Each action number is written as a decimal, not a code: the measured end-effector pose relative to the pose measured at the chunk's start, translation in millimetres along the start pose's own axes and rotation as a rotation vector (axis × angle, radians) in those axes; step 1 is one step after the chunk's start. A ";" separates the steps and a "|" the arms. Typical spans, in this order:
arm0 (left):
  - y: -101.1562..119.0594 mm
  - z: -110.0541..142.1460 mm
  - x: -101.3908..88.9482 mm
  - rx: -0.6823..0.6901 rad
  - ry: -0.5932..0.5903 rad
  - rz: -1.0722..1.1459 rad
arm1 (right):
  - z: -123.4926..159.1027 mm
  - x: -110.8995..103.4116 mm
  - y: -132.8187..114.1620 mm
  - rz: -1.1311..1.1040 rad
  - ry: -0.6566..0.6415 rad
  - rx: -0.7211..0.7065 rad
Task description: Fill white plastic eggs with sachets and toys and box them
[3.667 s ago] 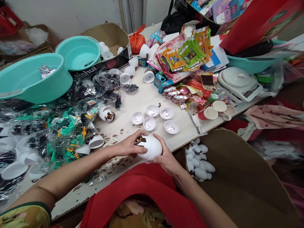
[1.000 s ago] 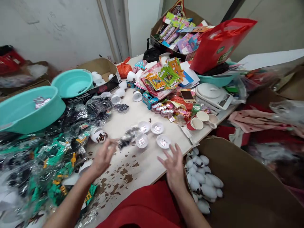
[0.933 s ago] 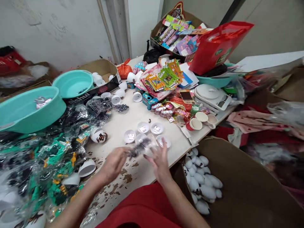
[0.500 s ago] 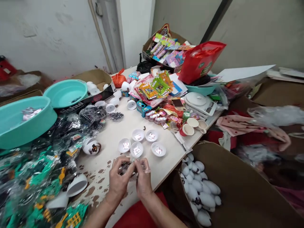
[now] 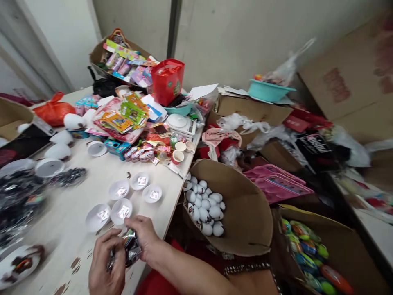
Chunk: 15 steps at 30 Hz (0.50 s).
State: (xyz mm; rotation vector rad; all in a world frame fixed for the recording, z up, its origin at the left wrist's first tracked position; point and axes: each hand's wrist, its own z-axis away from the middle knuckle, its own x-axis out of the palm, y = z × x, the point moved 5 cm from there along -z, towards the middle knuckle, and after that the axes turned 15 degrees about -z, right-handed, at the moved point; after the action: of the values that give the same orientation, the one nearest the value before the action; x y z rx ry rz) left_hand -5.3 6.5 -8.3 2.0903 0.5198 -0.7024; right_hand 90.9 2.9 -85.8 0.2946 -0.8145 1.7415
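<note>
Between my hands is a clear plastic packet (image 5: 132, 249) of dark pieces, with a small coloured patch showing. My left hand (image 5: 107, 262) has its fingers curled round the near left side. The fingers of my right hand (image 5: 143, 235) close on the other side. Just beyond my hands stand several white egg-half cups (image 5: 122, 212), each with a small white-and-pink sachet inside. At the lower left lies a white egg shell (image 5: 21, 264) with a brown and orange eye print, blurred. More dark packets (image 5: 18, 200) in clear plastic lie at the left.
A cardboard box (image 5: 239, 205) of white eggs stands beside the table's right edge. Another box (image 5: 353, 254) holds colourful eggs. Further back are snack packets (image 5: 132, 114), paper cups (image 5: 178, 156), a white scale (image 5: 181, 124) and a red bag (image 5: 168, 82).
A white egg was in my hands first; then my left hand brought the dark packet over, and now both hands grip it. The view has swung right, showing more boxes.
</note>
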 end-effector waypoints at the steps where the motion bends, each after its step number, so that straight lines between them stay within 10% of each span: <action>1: -0.3 0.8 3.1 0.010 0.002 -0.016 | -2.7 -3.9 0.5 -0.005 0.014 -0.001; 9: -10.9 30.6 20.0 -0.156 -0.196 0.031 | -12.0 -40.6 13.5 -0.003 0.082 0.080; 15: -11.9 47.7 16.9 -0.642 -0.226 0.142 | -9.4 -52.8 25.3 0.028 0.121 0.106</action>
State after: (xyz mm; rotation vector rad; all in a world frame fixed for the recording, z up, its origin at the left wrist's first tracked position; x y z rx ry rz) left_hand -13.5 -24.5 -49.2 1.4138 0.3976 -0.5820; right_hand 87.2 -33.6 -132.4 0.2465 -0.6432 1.8135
